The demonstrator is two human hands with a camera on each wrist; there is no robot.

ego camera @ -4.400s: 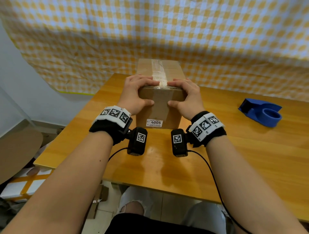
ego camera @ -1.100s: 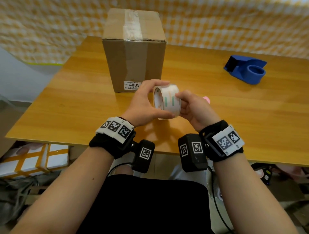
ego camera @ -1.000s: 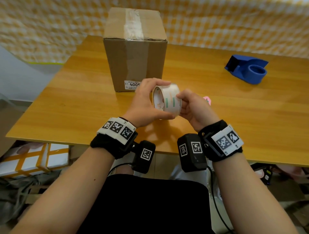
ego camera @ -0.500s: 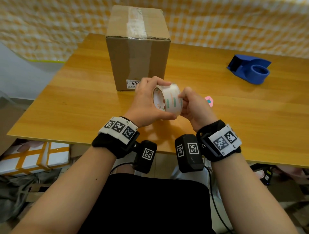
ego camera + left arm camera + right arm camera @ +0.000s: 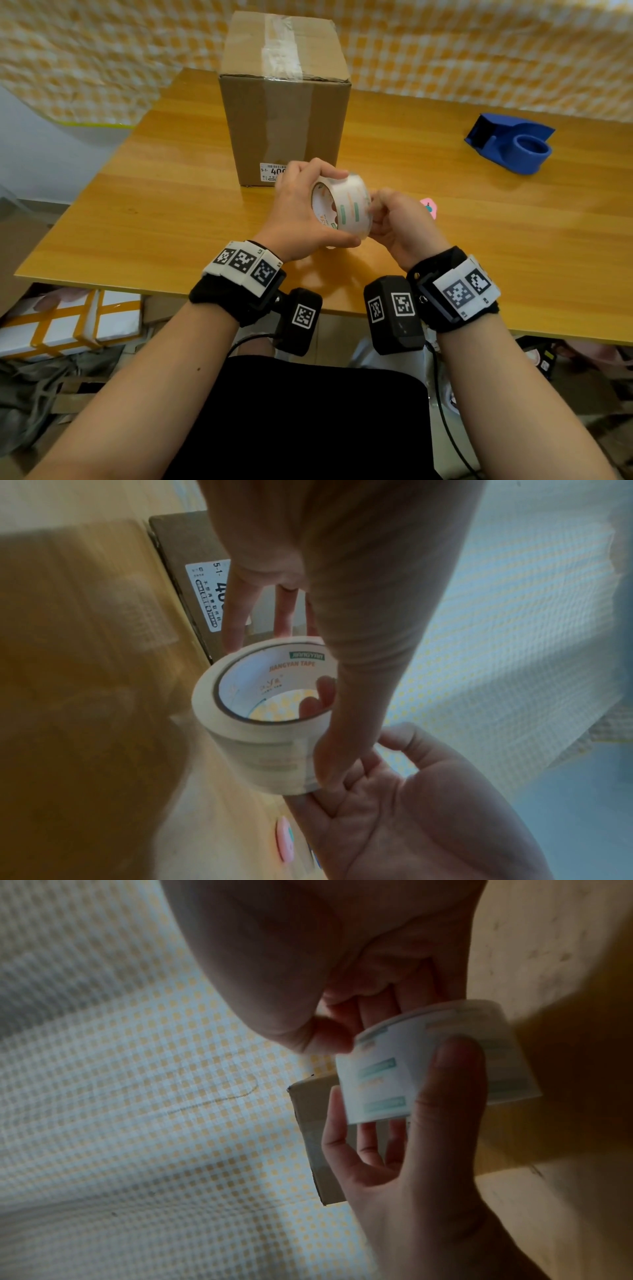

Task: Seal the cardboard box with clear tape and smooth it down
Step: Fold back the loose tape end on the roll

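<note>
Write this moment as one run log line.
left hand: holds tape roll | right hand: picks at roll | box: on table

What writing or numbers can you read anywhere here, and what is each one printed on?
"JIANGYAN TAPE": inside the core of the tape roll, with a green tag above it, too blurred to read surely.
"5-1-" and "40", the rest hidden behind the left hand: white label on the cardboard box.
Label's small print: unreadable.
Wristband markers: patterns, no words.

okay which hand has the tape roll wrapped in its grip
The left hand: its fingers and thumb wrap the tape roll. The right hand only picks at the roll's edge.
</note>
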